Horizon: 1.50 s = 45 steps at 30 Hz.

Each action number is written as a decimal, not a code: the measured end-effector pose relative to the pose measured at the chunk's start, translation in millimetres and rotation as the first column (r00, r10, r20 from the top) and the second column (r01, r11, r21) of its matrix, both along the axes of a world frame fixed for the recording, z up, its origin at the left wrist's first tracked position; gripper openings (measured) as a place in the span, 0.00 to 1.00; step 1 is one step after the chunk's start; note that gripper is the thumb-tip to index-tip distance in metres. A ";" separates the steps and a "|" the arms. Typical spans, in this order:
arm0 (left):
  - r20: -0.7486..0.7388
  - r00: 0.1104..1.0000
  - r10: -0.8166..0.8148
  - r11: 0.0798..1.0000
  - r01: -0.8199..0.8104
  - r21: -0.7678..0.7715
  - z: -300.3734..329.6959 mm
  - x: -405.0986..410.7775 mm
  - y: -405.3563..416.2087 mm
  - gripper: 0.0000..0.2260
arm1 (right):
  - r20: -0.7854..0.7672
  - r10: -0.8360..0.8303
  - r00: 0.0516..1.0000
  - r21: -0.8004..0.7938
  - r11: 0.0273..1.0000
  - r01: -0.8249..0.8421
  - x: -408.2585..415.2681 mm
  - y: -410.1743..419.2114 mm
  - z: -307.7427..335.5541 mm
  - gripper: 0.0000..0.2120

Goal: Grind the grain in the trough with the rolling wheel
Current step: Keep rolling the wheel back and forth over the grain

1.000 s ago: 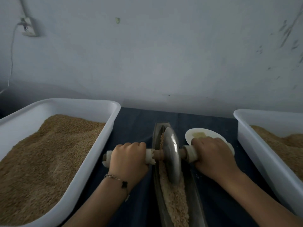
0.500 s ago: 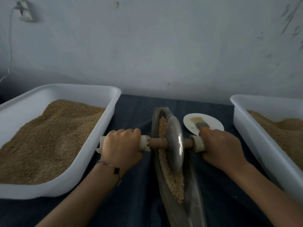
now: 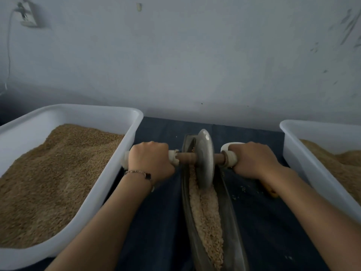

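1. Running lengthwise up the middle of the dark blue cloth-covered counter (image 3: 160, 231) is the long, narrow grey metal trough (image 3: 232, 222), its near end cut off by the bottom edge of the head view.
2. A strip of pale, crushed tan grain (image 3: 207, 216) lies along the bottom of the trough, from the near end up to the wheel.
3. A few loose grain bits (image 3: 242, 189) are scattered on the cloth just right of the trough.
4. The grey metal disc-shaped rolling wheel (image 3: 205, 159) stands upright on edge in the far part of the trough, its lower rim in the grain.
5. A brown wooden axle (image 3: 185, 158) passes through the wheel's centre and ends in white-wrapped handles on each side.
6. The left hand (image 3: 150, 163), a thin bracelet with a dark charm (image 3: 139, 173) on its wrist, has its grip curled around the left handle.
7. The right hand (image 3: 254, 159) has its grip wrapped round the right handle in the same way.
8. A large white plastic tub of brown grain (image 3: 109, 173) sits to the left, touching or nearly touching the left handle's end.
9. A second white plastic tub (image 3: 304, 159), also holding grain, stands on the right.
10. A small white plate (image 3: 227, 145) peeks out beyond the right hand.
11. Behind everything rises a pale grey wall (image 3: 195, 55).
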<state>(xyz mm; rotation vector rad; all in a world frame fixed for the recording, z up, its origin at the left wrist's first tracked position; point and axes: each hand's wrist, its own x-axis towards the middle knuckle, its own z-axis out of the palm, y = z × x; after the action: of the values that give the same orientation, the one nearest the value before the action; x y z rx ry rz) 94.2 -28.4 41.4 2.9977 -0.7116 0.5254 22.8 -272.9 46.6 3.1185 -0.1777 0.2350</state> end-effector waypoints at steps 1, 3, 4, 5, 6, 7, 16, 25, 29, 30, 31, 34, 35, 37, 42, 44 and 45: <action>-0.004 1.000 -0.001 1.000 0.001 -0.010 -1.2 -0.1 0.5 0.10 | 0.020 0.007 1.000 -0.011 1.000 -0.007 -0.3 1.3 -0.6 0.04; -0.012 1.000 -0.020 0.999 0.019 -0.047 -6.9 -8.3 6.6 0.10 | 0.158 0.038 0.987 -0.094 0.995 -0.023 -11.3 9.0 -4.0 0.08; -0.019 0.999 -0.034 0.997 0.032 -0.077 -9.8 -15.5 11.8 0.10 | 0.233 0.071 0.970 -0.144 0.989 -0.038 -22.0 13.7 -7.3 0.11; -0.029 0.998 -0.048 0.994 0.044 -0.102 -12.9 -24.4 18.1 0.10 | 0.302 0.115 0.946 -0.183 0.981 -0.060 -35.0 18.8 -10.7 0.13; -0.029 0.997 -0.067 0.992 0.063 -0.112 -15.9 -34.9 25.2 0.10 | 0.368 0.154 0.917 -0.206 0.975 -0.081 -49.6 23.1 -14.5 0.15; -0.006 0.995 -0.096 0.989 0.095 -0.109 -18.2 -46.7 32.1 0.10 | 0.422 0.182 0.888 -0.215 0.972 -0.097 -64.3 25.9 -18.6 0.15; 0.110 0.982 -0.155 0.984 0.164 -0.076 -17.6 -65.7 38.7 0.13 | 0.367 0.163 0.916 -0.179 0.979 -0.102 -77.3 19.1 -20.6 0.16; 0.198 0.980 -0.014 1.000 0.018 -0.017 1.3 -26.5 -0.8 0.10 | 0.186 -0.085 0.979 0.048 0.996 0.077 -24.5 11.6 -20.7 0.02; 0.109 0.990 -0.091 0.991 0.101 -0.085 -13.9 -71.9 29.9 0.13 | 0.407 0.044 0.912 -0.161 0.987 0.024 -77.4 25.9 -28.3 0.10; 0.099 0.986 -0.137 0.980 0.150 -0.130 -16.3 -83.7 38.0 0.15 | 0.460 0.091 0.883 -0.178 0.984 -0.009 -92.0 28.3 -29.4 0.11; 0.104 0.980 -0.170 0.972 0.184 -0.144 -16.8 -93.6 44.3 0.16 | 0.491 0.126 0.862 -0.193 0.981 -0.034 -104.3 29.6 -30.5 0.11; 0.143 0.967 -0.209 0.969 0.225 -0.105 -15.9 -105.7 53.0 0.16 | 0.467 0.157 0.870 -0.172 0.981 -0.085 -119.1 27.6 -30.5 0.11; 0.153 0.965 -0.213 0.968 0.230 -0.101 -13.8 -103.9 51.3 0.16 | 0.437 0.149 0.887 -0.148 0.985 -0.093 -116.1 26.9 -30.3 0.13; 0.191 0.959 -0.208 0.968 0.230 -0.102 -13.1 -91.7 43.7 0.16 | 0.365 0.100 0.925 -0.103 0.992 -0.067 -99.8 27.0 -27.2 0.17; 0.149 0.985 -0.089 0.996 0.086 0.024 4.0 -39.6 8.0 0.11 | 0.129 -0.103 0.986 0.049 0.994 0.097 -45.5 14.2 -22.3 0.07; 0.024 0.999 -0.033 0.997 0.031 0.074 9.8 -20.2 2.3 0.10 | 0.033 -0.115 0.993 0.103 0.988 0.111 -35.1 11.4 -16.0 0.07; -0.019 0.999 -0.033 0.996 0.035 0.080 11.1 -14.2 1.6 0.10 | 0.021 -0.113 0.993 0.108 0.988 0.110 -33.8 11.6 -13.6 0.07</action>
<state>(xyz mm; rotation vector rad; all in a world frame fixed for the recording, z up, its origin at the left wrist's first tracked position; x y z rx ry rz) 80.1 -26.8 52.5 3.0536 -0.8003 0.4795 -11.0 -261.3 33.0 3.1981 -0.3762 0.2748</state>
